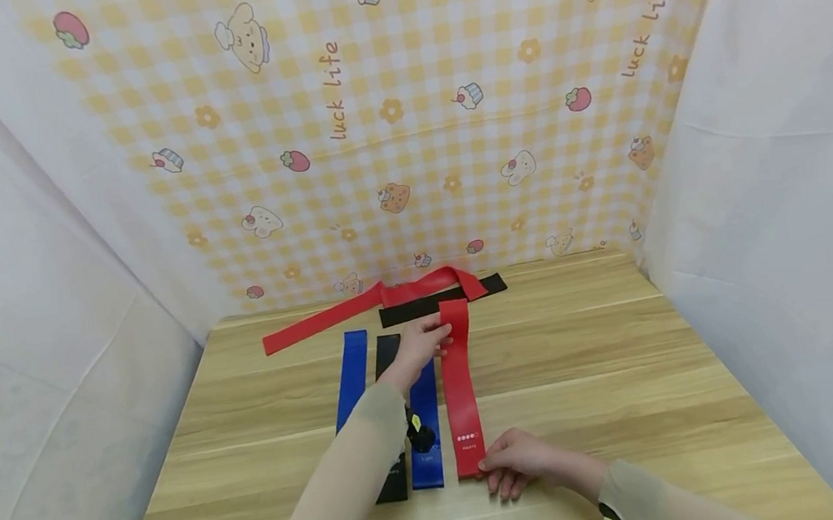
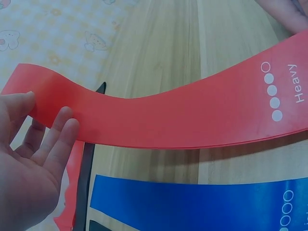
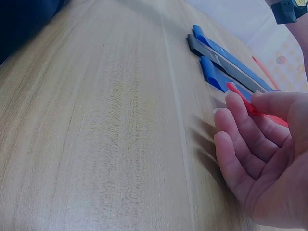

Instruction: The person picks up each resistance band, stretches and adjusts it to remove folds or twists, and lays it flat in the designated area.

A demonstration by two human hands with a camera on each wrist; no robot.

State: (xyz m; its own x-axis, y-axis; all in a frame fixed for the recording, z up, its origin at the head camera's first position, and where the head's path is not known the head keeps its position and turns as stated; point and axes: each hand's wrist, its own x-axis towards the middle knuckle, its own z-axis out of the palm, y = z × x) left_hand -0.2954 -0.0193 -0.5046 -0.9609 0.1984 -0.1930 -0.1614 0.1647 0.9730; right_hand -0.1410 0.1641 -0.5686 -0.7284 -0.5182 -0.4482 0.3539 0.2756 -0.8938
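Holding a red band (image 1: 462,389), left fingers (image 2: 62,142) and right fingers (image 3: 228,155) hover above a woodgrain tabletop (image 1: 584,353) before checked cloth (image 1: 443,148).

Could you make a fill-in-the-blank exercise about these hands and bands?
The left hand and right hand hold a long, red, rubbery-looking band; its printed word reads ___.
Of its five white circles, ___ are filled.
Its printed end is in the ___ hand's grip.
A flat black band lies between two flat bands coloured ___.

Missing words: Heavy; four; right; blue.

The table (image 1: 598,343) gives passage at far right; the red band (image 1: 460,385) seemingly blocks leftward.
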